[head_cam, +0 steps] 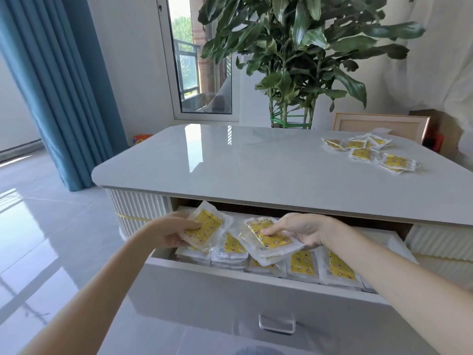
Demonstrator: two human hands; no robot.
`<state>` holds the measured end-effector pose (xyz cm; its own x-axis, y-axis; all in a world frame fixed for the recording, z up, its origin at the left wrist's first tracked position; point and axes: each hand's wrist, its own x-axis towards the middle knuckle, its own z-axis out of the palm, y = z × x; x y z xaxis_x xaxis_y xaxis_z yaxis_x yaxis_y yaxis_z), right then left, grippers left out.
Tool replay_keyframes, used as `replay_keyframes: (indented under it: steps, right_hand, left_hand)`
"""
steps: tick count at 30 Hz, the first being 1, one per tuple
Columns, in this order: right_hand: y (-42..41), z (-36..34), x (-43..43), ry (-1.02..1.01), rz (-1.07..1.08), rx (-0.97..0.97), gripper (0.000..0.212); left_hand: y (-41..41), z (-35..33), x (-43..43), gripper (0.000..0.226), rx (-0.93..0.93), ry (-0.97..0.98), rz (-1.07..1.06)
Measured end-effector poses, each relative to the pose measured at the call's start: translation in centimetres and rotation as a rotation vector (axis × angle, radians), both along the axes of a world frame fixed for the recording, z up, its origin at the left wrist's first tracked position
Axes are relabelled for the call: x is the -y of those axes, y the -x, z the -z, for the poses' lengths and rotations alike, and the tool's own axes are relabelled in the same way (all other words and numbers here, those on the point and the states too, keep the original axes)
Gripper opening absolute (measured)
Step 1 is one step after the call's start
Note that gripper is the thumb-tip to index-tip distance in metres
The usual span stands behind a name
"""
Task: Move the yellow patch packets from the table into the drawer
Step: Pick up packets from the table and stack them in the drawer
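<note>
Packets filled much of the drawer (230,280) at lower centre; left hand (169,233) and right hand (299,230) each gripped a bundle above it, while loose packets (371,152) remained upper right on the table (230,162).

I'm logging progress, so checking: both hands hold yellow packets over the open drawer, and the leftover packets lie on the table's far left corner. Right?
Not quite. The head view shows the leftover packets on the far right corner of the table, not the left. The rest holds: the left hand and the right hand each hold yellow packets over the open drawer.
</note>
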<state>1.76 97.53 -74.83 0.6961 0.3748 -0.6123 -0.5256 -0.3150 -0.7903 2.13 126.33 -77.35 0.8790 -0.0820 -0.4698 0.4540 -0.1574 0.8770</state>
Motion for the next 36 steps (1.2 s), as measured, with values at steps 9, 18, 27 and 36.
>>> replay_keyframes:
  steps: [9,18,27,36]
  right_hand:
    - [-1.3,4.1,-0.9,0.167,0.178,-0.022,0.005]
    - [-4.0,9.1,-1.2,0.270,0.447,-0.066,0.010]
    - [-4.9,11.0,-1.9,0.575,0.415,0.181,0.042]
    - [-3.5,10.3,-1.8,0.990,0.145,0.505,0.072]
  left_hand:
    - [-2.1,2.4,0.0,0.030,-0.168,-0.389,-0.073]
    - [-5.5,4.8,0.5,0.014,-0.191,-0.453,-0.146]
    - [-5.7,5.7,0.8,0.049,-0.032,-0.867,0.051]
    - [-5.3,5.1,1.7,0.058,0.170,-1.071,0.149]
